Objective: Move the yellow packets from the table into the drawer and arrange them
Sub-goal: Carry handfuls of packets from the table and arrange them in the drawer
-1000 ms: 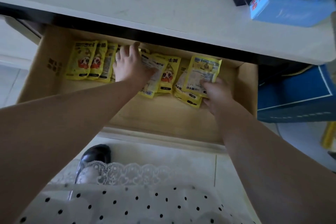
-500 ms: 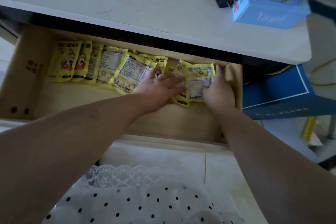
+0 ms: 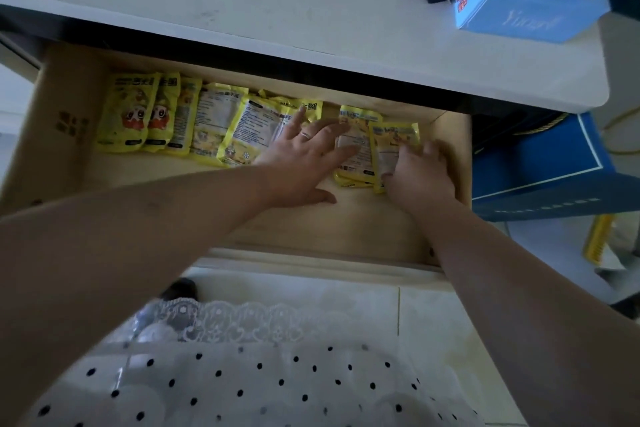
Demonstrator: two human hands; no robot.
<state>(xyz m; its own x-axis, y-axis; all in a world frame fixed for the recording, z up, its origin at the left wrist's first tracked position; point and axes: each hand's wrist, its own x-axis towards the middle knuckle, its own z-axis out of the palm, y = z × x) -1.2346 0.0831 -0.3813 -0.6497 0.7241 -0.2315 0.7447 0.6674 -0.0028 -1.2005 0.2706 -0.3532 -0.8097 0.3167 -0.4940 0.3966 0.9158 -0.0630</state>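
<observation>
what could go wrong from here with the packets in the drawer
1. The right hand curls on the rightmost packets, close to the drawer side wall; they may bunch or crease there.
2. The left hand lies flat across overlapped middle packets; sliding it could drag them askew.
3. The row sits under the tabletop edge, so rear ends are hard to see.

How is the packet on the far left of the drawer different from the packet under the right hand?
The far-left packet shows its cartoon front; the packet under the right hand shows mostly pale printed text. The far-left packet lies untouched in a tidy, overlapping row; the right hand curls its fingers on the other one, which lies across another packet beside the drawer's right wall. Both are yellow and lie flat in the drawer.
</observation>
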